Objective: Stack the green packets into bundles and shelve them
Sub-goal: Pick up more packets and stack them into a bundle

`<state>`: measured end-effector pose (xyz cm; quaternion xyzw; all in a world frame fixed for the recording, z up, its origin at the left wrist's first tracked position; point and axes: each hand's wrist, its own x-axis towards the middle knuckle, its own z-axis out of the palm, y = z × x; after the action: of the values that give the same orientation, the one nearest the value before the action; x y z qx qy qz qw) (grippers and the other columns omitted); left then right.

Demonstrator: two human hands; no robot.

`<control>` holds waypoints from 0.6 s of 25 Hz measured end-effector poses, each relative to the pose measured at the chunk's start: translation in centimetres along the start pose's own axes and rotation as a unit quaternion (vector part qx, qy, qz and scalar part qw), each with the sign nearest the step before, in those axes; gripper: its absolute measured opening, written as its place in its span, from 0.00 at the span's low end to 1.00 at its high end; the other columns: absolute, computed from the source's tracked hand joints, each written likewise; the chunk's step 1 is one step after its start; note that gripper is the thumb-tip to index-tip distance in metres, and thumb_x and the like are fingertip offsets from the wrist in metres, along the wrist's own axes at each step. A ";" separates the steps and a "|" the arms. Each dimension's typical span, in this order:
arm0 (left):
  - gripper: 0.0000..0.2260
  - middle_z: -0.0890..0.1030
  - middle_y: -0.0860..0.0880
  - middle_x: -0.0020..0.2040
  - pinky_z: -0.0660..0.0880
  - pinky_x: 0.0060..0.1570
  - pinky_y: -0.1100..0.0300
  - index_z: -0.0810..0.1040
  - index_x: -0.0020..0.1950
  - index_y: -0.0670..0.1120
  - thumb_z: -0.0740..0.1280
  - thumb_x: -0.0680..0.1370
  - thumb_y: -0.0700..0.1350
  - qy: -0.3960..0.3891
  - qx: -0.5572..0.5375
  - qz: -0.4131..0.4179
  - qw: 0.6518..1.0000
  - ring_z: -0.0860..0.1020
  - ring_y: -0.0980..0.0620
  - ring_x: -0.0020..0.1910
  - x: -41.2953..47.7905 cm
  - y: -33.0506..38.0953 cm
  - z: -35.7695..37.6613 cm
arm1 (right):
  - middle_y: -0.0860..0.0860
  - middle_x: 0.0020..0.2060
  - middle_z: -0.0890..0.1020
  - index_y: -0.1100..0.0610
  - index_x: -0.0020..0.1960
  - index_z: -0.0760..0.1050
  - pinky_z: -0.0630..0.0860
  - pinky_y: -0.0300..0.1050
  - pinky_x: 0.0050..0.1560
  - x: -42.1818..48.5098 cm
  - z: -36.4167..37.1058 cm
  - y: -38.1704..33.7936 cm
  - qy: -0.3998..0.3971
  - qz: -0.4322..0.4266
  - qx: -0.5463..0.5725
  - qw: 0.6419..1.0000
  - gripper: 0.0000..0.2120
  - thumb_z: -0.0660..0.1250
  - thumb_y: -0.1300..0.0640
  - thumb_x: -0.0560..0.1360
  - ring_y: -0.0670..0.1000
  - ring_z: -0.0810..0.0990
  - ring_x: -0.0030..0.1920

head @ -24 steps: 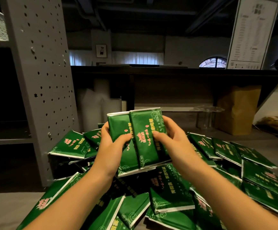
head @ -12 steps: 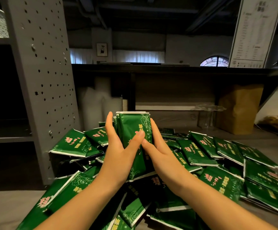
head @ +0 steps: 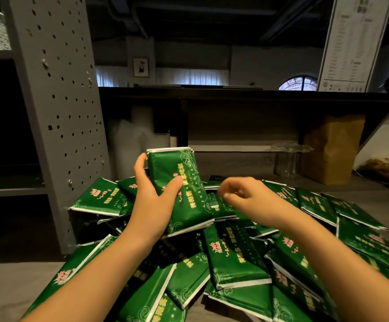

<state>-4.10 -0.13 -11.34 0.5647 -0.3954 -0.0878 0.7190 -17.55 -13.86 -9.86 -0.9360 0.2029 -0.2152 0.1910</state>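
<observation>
Head view: the left hand (head: 153, 201) grips a neat bundle of flat green foil packets (head: 179, 189), thumb across the printed front and fingers behind, holding it nearly upright above a loose heap of matching green packets (head: 235, 259) spread over the grey table surface (head: 0, 289). The right hand (head: 247, 196), blurred, hangs just beside the bundle without touching it, fingers loosely curled and empty. A grey perforated shelf upright (head: 58, 108) stands at left.
</observation>
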 end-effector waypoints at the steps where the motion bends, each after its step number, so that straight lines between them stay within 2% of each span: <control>1: 0.31 0.73 0.53 0.58 0.76 0.34 0.70 0.51 0.74 0.56 0.64 0.78 0.42 0.004 0.001 0.001 1.000 0.77 0.61 0.47 0.1 0.1 -0.1 | 0.46 0.49 0.79 0.51 0.54 0.76 0.76 0.48 0.56 -0.1 -0.3 0.3 -0.042 0.025 -0.054 0.997 0.08 0.60 0.53 0.79 0.47 0.78 0.50; 3: 0.31 0.73 0.53 0.59 0.75 0.40 0.67 0.51 0.74 0.56 0.64 0.78 0.43 0.009 0.007 0.004 1.000 0.76 0.59 0.49 0.3 0.2 -0.3 | 0.46 0.48 0.78 0.51 0.55 0.75 0.76 0.46 0.53 -0.5 -1.0 0.3 -0.123 0.068 -0.115 0.983 0.11 0.62 0.46 0.77 0.48 0.77 0.50; 5: 0.31 0.72 0.51 0.62 0.74 0.43 0.66 0.50 0.74 0.56 0.64 0.78 0.43 0.010 0.011 0.001 1.000 0.76 0.58 0.52 0.5 0.1 -0.5 | 0.47 0.55 0.77 0.50 0.62 0.72 0.74 0.45 0.57 -0.9 -1.5 -0.2 -0.187 0.102 -0.132 0.968 0.21 0.65 0.41 0.74 0.48 0.75 0.54; 9: 0.31 0.71 0.51 0.62 0.74 0.39 0.68 0.49 0.74 0.56 0.64 0.78 0.44 0.004 0.020 -0.002 1.000 0.76 0.58 0.51 0.4 0.0 -0.5 | 0.48 0.66 0.72 0.46 0.74 0.58 0.71 0.49 0.64 -1.3 -1.6 -0.7 -0.240 0.128 -0.147 0.951 0.38 0.70 0.41 0.70 0.51 0.72 0.64; 11: 0.31 0.71 0.50 0.62 0.74 0.42 0.65 0.49 0.74 0.56 0.64 0.78 0.44 0.005 0.017 -0.001 1.000 0.76 0.55 0.53 0.4 -0.1 -0.5 | 0.48 0.66 0.71 0.46 0.75 0.55 0.71 0.51 0.64 -1.2 -1.3 -0.7 -0.242 0.120 -0.150 0.951 0.40 0.71 0.42 0.70 0.52 0.72 0.64; 15: 0.31 0.71 0.49 0.62 0.74 0.42 0.65 0.51 0.74 0.56 0.65 0.78 0.44 0.006 0.013 -0.002 1.000 0.76 0.53 0.53 0.4 -0.2 -0.5 | 0.50 0.65 0.72 0.46 0.73 0.57 0.72 0.50 0.63 -1.2 -1.3 -0.7 -0.252 0.122 -0.121 0.952 0.38 0.72 0.45 0.69 0.52 0.74 0.61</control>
<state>-3.41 -0.08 -11.38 0.5752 -0.3910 -0.0802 0.7141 -18.93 -13.11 -8.88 -0.9438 0.2854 0.0791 0.1464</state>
